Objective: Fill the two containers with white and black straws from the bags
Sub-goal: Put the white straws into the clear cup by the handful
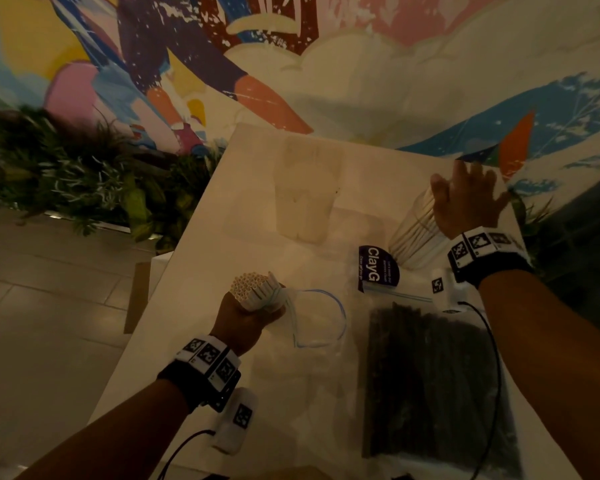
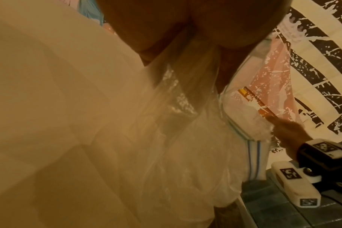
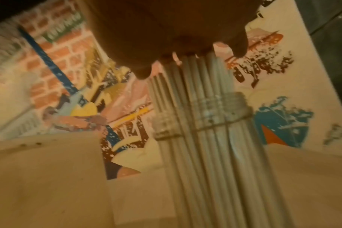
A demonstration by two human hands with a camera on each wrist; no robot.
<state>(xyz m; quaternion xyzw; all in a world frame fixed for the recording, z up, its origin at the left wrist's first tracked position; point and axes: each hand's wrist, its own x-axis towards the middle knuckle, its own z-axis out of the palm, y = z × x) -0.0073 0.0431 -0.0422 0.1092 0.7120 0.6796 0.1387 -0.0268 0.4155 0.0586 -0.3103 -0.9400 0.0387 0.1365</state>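
Head view: white straws (image 1: 253, 289) bundled upright.

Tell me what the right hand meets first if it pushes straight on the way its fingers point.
Likely nothing on the table: the right hand points past the far table edge toward the mural wall; depth unclear.

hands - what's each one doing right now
Left hand: closed, gripping a bundle of white straws and the clear bag.
Right hand: open, fingers on the straws in the jar.
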